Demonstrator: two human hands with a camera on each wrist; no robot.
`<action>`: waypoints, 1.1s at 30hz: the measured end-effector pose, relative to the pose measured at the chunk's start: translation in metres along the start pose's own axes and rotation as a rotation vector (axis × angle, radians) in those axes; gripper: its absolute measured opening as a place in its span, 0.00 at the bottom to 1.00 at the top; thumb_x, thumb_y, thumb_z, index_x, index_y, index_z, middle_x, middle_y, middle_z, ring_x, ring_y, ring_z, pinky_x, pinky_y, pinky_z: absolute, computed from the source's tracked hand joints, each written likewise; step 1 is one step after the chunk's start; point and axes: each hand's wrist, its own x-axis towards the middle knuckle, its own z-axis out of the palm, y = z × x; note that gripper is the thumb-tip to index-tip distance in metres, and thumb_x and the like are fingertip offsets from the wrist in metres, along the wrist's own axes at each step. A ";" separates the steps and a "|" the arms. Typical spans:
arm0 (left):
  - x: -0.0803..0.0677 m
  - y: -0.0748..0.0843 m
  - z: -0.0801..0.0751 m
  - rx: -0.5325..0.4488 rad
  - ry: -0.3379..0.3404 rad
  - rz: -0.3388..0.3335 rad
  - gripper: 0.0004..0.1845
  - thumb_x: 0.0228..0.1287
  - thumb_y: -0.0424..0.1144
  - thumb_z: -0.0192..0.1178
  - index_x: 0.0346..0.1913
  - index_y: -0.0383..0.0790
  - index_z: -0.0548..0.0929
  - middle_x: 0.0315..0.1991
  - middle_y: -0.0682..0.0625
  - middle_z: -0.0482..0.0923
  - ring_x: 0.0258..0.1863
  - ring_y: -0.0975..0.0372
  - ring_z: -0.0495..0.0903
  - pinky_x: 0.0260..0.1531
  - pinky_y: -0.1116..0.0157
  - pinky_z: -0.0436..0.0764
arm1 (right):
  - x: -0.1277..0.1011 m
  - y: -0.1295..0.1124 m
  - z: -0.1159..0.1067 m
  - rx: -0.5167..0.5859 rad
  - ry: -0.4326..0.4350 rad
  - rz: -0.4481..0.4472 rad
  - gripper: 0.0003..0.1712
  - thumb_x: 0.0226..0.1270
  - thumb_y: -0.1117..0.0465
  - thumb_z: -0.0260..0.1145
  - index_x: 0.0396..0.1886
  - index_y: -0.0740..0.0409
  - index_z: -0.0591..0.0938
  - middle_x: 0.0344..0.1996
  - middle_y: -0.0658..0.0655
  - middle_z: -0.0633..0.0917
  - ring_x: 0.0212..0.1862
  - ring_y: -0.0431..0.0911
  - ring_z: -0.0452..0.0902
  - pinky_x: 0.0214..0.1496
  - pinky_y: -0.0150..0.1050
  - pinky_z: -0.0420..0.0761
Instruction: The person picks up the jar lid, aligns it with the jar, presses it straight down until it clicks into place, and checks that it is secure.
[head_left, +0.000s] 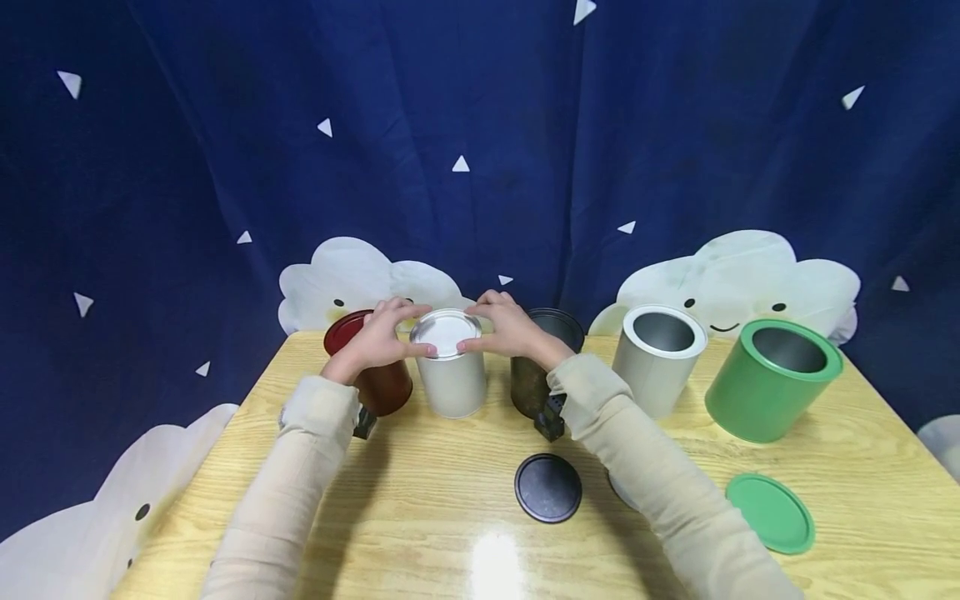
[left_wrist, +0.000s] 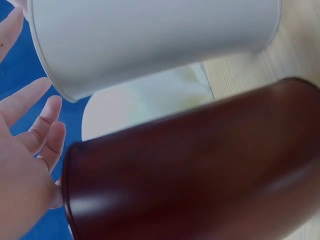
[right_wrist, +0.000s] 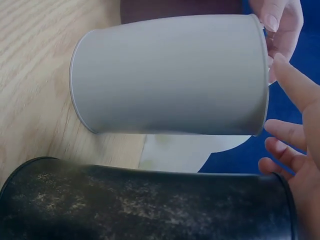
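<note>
A light grey can (head_left: 455, 385) stands upright at the back of the table, its shiny silver lid (head_left: 447, 332) on top. From the left, my left hand (head_left: 380, 335) spans the lid's edge, thumb in front and a finger behind. My right hand (head_left: 512, 327) mirrors it on the other side. In the right wrist view the fingers (right_wrist: 282, 132) reach the rim of the can (right_wrist: 170, 75) fairly straight. Loosely spread fingers of the left hand (left_wrist: 22, 150) show beside the can's rim in the left wrist view; that thumb is hidden there.
A dark red can (head_left: 386, 390) stands close left, a black can (head_left: 525, 387) close right. Farther right are a white can (head_left: 651, 379) and a green can (head_left: 761, 400), both uncovered. A black lid (head_left: 548, 488) and a green lid (head_left: 770, 513) lie on the table (head_left: 420, 500).
</note>
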 end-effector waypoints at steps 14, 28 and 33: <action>-0.020 0.017 0.009 -0.130 0.131 0.105 0.33 0.44 0.39 0.71 0.57 0.33 0.73 0.50 0.41 0.69 0.52 0.50 0.61 0.50 0.49 0.62 | -0.033 -0.002 -0.014 0.081 0.115 -0.054 0.36 0.48 0.49 0.72 0.56 0.63 0.76 0.47 0.58 0.74 0.49 0.51 0.65 0.51 0.46 0.67; -0.041 0.036 0.014 -0.180 0.191 0.218 0.35 0.41 0.38 0.73 0.57 0.33 0.73 0.49 0.39 0.69 0.52 0.51 0.63 0.51 0.51 0.61 | -0.069 -0.017 -0.030 0.192 0.188 -0.110 0.33 0.47 0.53 0.73 0.53 0.62 0.78 0.45 0.57 0.75 0.47 0.50 0.67 0.46 0.47 0.71; -0.049 0.043 0.020 -0.200 0.208 0.275 0.36 0.39 0.37 0.73 0.56 0.33 0.73 0.48 0.39 0.70 0.51 0.52 0.64 0.50 0.53 0.63 | -0.088 -0.018 -0.036 0.250 0.197 -0.116 0.31 0.47 0.57 0.73 0.53 0.61 0.78 0.45 0.56 0.74 0.48 0.50 0.68 0.44 0.49 0.74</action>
